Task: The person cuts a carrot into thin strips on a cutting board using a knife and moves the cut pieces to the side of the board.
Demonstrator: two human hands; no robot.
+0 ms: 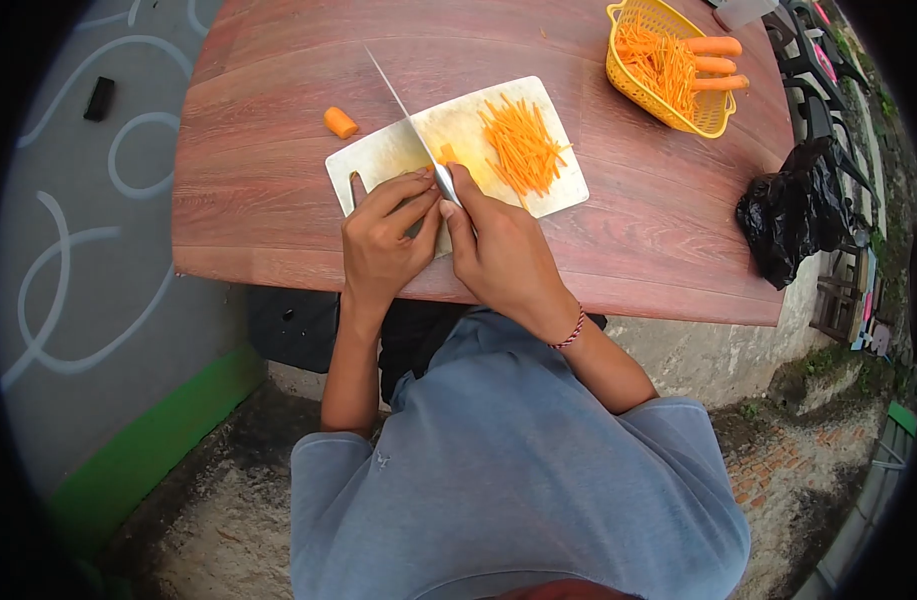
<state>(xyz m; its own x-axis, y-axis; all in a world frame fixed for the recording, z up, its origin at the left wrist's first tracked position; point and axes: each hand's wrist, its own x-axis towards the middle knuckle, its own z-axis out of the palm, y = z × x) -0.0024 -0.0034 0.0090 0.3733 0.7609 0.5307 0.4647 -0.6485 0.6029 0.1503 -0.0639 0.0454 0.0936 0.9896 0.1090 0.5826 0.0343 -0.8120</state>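
Note:
My right hand (503,240) is closed round the handle of a kitchen knife (406,115), whose long blade points away from me and to the left over a white cutting board (353,155). Close beside the blade, my left hand (386,232) has its fingers curled down on the board; whatever they hold is hidden. A few orange carrot slices (448,154) lie just past the knife. On the board's right half rests a heap of carrot sticks (524,145). A short carrot piece (340,122) sits on the table off the board's far left edge.
A yellow plastic basket (668,112) at the table's far right holds shredded carrot (658,65) and three whole carrots (715,66). A black plastic bag (798,210) is at the right edge of the wooden table (278,200). A painted grey wall (78,270) stands left.

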